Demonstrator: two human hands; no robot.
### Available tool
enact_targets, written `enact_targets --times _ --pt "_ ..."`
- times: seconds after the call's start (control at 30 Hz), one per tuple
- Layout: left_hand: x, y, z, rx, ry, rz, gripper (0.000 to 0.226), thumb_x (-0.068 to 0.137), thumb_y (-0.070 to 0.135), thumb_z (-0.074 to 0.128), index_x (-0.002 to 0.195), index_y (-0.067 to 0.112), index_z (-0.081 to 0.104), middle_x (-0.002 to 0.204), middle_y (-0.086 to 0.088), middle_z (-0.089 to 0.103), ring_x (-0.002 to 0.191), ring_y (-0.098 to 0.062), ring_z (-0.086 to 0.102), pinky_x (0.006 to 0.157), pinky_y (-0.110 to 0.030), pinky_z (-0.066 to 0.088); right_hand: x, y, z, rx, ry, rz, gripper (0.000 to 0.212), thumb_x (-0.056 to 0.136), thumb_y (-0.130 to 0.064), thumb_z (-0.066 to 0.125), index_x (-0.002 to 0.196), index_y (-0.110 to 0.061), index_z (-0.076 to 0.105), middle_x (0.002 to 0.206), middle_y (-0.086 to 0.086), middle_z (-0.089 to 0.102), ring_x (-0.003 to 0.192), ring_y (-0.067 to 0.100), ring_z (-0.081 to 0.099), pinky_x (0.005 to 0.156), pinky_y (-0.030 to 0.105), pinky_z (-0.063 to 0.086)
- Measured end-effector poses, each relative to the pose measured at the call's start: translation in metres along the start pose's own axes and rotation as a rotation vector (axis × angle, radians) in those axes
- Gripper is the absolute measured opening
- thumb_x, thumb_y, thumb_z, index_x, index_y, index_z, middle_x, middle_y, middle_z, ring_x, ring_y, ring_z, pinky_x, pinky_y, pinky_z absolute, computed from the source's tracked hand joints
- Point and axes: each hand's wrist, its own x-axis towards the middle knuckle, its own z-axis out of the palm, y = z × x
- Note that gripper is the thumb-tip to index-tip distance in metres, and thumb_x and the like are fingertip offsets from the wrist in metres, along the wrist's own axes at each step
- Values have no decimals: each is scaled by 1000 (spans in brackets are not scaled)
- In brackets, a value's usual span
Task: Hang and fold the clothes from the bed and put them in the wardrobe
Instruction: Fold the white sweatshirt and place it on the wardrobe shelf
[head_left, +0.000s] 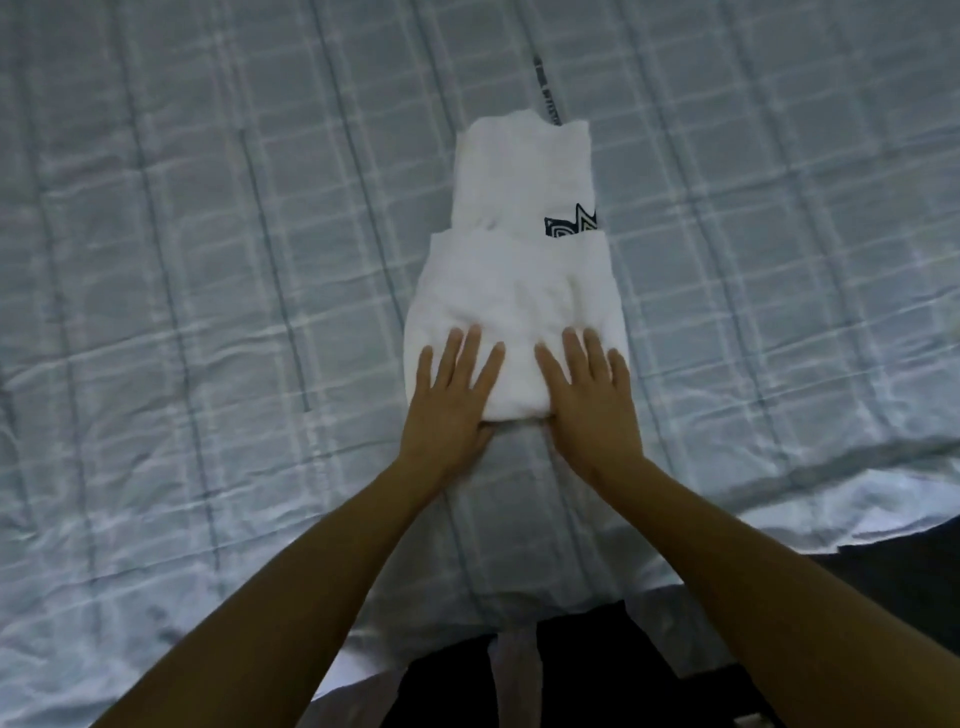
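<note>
Both hands flat, fingers spread wide — left hand and right hand pressing the folded white cotton garment on the pale checked quilted bedspread.

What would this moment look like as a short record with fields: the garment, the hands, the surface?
garment: white garment, partly folded, near part doubled over the far part; a black-and-white print peeks out at the fold
left hand: left hand, flat, fingers spread, pressing the near left of the garment
right hand: right hand, flat, fingers spread, pressing the near right
surface: bed cover, pale checked, wrinkled
other item: dark strip beyond the garment, unclear
wardrobe: not in view
</note>
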Motion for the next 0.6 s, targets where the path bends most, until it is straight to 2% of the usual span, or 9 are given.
enact_targets --times 0.13,0.23,0.3,0.33,0.4,0.47,0.53,0.6 --pt "13 -1 -3 21 43 -11 86 54 8 81 134 4 49 137 -24 48 128 -40 45 102 -59 34 9 8 -9 35 60 -73 58 65 -16 75 120 -9 59 120 19 62 112 40 57 84 46 46" --pt "-8 6 -12 -20 24 58 74 48 4 82 119 3 62 119 -22 63 108 -38 61 87 -55 48 -11 9 -25 77 16 -120 60 56 -21 75 113 -10 62 105 15 66 94 37 64 69 40 48" --pt "-28 12 -25 -102 -53 142 60 52 7 74 111 2 67 107 -22 68 94 -38 67 74 -48 54 -36 5 -39 103 -115 -156 60 55 -27 75 111 -12 63 96 11 67 82 34 65 62 37 49" --pt "-36 15 -40 -196 -129 166 53 59 12 64 111 2 67 106 -21 68 92 -37 68 72 -44 56 -46 2 -50 109 -225 -164 57 60 -33 73 113 -15 61 95 8 66 81 32 65 62 36 49" --pt "-36 21 -84 -322 -431 139 48 77 20 48 122 7 62 122 -15 63 108 -31 61 88 -30 49 -54 1 -77 99 -403 -170 53 74 -47 62 121 -24 54 103 2 64 88 27 64 70 34 47" --pt "-13 20 -120 -274 -741 162 37 88 19 51 122 11 60 130 -11 57 118 -27 53 94 -27 39 -45 3 -105 134 -460 -168 50 77 -55 58 119 -30 52 108 -1 64 94 23 62 76 31 45" --pt "25 17 -153 -196 -825 207 32 88 19 55 119 12 61 129 -12 57 117 -27 53 94 -29 39 -18 11 -136 183 -506 -100 47 76 -56 59 115 -31 53 113 0 64 100 23 60 79 30 43" --pt "64 11 -181 -153 -744 192 31 87 20 57 116 11 63 126 -14 59 112 -29 55 91 -30 42 15 23 -163 191 -445 2 49 76 -53 61 118 -29 53 118 3 62 106 27 58 80 31 42"
